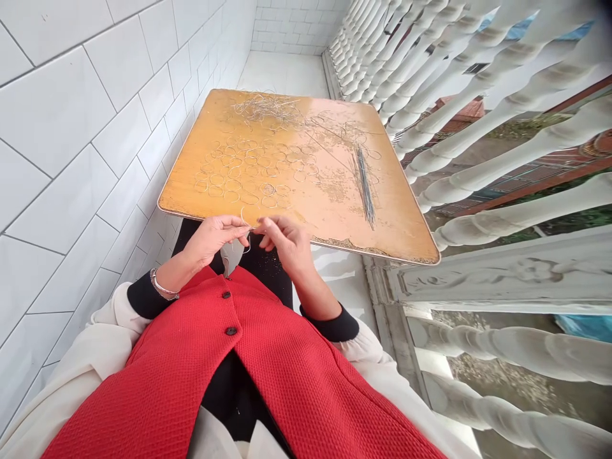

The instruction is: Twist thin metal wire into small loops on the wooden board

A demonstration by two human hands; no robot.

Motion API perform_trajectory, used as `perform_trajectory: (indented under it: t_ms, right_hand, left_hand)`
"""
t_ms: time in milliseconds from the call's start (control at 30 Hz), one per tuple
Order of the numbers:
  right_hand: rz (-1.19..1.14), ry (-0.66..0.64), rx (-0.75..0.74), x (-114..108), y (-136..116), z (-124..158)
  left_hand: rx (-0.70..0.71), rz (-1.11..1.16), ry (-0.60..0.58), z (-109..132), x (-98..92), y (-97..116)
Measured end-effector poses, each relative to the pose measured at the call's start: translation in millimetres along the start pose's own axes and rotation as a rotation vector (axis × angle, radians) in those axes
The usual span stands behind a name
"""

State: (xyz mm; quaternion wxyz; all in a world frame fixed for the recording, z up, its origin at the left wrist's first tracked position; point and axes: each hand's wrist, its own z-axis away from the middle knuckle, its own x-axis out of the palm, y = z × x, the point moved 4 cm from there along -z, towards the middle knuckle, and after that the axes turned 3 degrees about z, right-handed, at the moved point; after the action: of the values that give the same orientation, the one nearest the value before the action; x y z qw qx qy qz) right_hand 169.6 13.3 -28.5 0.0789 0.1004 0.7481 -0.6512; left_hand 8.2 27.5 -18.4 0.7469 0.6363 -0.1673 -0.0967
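My left hand point(214, 237) and my right hand point(283, 240) meet just in front of the near edge of a worn orange wooden board point(335, 210). Both pinch a thin bent wire point(246, 231) between their fingertips. My left hand also seems to grip a grey metal tool point(231, 256) that points down. On the board lie several rows of small wire rings point(248, 172), a bundle of straight wires point(364, 182) at the right, and a tangle of loose wire point(268, 107) at the far edge.
A white tiled wall point(86, 127) runs along the left. White turned balusters point(478, 76) and a carved rail point(502, 274) close the right side. A white floor point(287, 70) stretches beyond the board. My red vest and white sleeves fill the bottom.
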Motion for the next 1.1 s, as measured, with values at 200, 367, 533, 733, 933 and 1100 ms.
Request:
perform_trajectory:
  t_ms: [200, 367, 533, 733, 933, 1100]
  right_hand:
    - [-0.240, -0.176, 0.192, 21, 10, 15]
    - [-0.180, -0.133, 0.166, 22, 7, 15]
    - [0.126, -0.018, 0.050, 16, 10, 17]
    - [0.436, 0.065, -0.161, 15, 2, 17]
    - [-0.044, -0.073, 0.054, 20, 8, 18]
    - [-0.041, -0.042, 0.008, 22, 6, 20]
  left_hand:
    - [-0.002, 0.054, 0.055, 1, -0.8, -1]
    - [0.023, 0.057, 0.027, -1, -6.7, -4]
    - [0.038, 0.025, -0.011, -2, -6.1, 3]
    - [0.064, -0.131, 0.022, -4, -0.2, 19]
    - [0.098, -0.272, 0.104, -10, -4.6, 17]
    - [0.101, -0.242, 0.120, -12, -3.8, 9]
